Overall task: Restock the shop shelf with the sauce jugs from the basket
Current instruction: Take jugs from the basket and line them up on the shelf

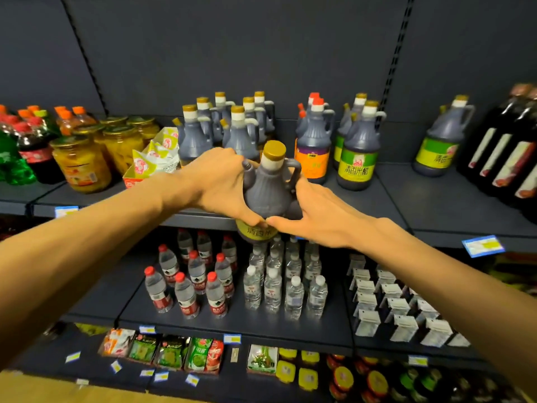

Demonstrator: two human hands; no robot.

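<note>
A dark sauce jug [268, 189] with a gold cap, a side handle and a yellow-green label hangs in front of the shelf's front edge [203, 219]. My left hand [219, 181] grips its left side and my right hand [316, 212] grips its right side; the thumbs meet just above the label. Behind it on the shelf stands a cluster of several like jugs [229, 126]. Further right are more jugs [359, 146], some with green labels, and a single one [443, 138]. The basket is out of view.
Jars of yellow fruit [82, 162] and an open carton of packets [154, 158] stand left of the jugs. Tall dark bottles [505, 146] fill the far right. Bare shelf [404, 196] lies between the jug groups. Water bottles [232, 280] stand on the shelf below.
</note>
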